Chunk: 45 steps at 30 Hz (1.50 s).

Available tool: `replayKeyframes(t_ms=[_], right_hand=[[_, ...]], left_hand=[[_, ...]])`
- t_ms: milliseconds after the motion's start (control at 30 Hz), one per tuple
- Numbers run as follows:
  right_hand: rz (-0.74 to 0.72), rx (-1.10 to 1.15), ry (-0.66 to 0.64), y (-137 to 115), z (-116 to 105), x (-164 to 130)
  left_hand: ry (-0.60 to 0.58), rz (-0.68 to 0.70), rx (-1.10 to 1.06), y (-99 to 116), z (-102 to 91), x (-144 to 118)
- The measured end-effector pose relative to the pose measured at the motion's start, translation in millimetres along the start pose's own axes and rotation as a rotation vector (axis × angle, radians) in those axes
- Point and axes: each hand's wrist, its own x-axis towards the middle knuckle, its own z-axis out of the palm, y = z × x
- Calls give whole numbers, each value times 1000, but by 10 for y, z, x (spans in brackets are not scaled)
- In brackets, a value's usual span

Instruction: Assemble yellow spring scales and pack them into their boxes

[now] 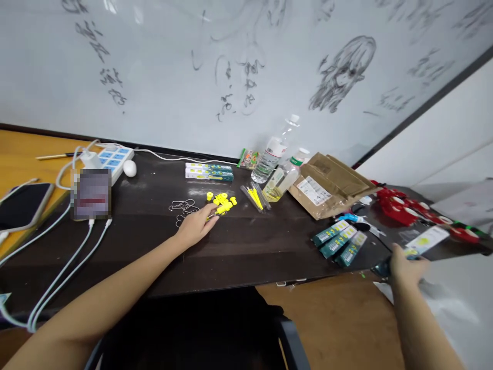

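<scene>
My left hand (196, 225) reaches over the dark table, thumb and index finger closed around a small yellow plastic piece (223, 208). Several more yellow pieces (219, 197) lie loosely just beyond the fingertips. Bent metal wire hooks (184, 206) rest to the left of that hand. Off to the right, at the table's front edge, my right hand (408, 267) is wrapped around a slim carton. A white carton end with a yellow print (427, 240) shows past the fingers; whether it belongs to the held carton is unclear. Three similar teal-and-white cartons (339, 241) lie nearby.
Stacked slim cartons (209, 171), clear tubes with yellow sticks (254, 198), two bottles (271, 159), and a cardboard package (331, 185) stand farther back. Red items (400, 208) sit at the right. A charging phone (91, 195), cables and power strip (114, 159) are left. A chair (192, 334) is below.
</scene>
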Motion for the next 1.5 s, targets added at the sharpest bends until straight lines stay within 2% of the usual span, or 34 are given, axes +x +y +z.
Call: replayKeyframes(t_ms=[33,67,100,167,233,267,367,467,533,667,800,1000,1100,1267,1500], right_hand=[[146,10,87,-135,16,-49],[180,35,85,-330,48,-123],[102,81,2,-575,100,-216],[-251,136,-289,-1147,265,-425],[-567,149,-479,-1719,485,-620],[-677,138,-543,-1969,602,-704],[-880,92,-578,-2514,944,-897],[-1059,22,-578,-2796,1266,-1018],[-1118,-20,-543,-2892,1440,-1093],[-1074,-50,-470,-2925,1640,-1248],[-1002,-37,-444,-2831,1678,-1287],[-1035,32,-498,-2785,1614,-1265],[-1068,51,-543,-2841,1551,-1316],[-1072,59,-620,-2902,1451,-1355],[-1025,56,-678,-2893,1430,-1314]], left_hand=[[4,-21,0,-3,-12,3],[14,-37,3,-6,-21,7],[33,-52,9,-11,-27,11],[72,-71,9,-20,-32,16],[126,-70,-5,-28,-39,15],[160,-64,-19,-31,-47,12],[316,-90,-81,-51,-100,5],[482,-96,-125,-87,-171,21],[518,-75,-157,-113,-199,38],[440,-134,-211,-155,-185,69],[446,-158,-195,-152,-143,99],[322,-166,-272,-114,-95,134],[325,-49,-193,-114,-82,120],[321,235,41,-144,-69,37],[268,400,245,-164,-86,11]])
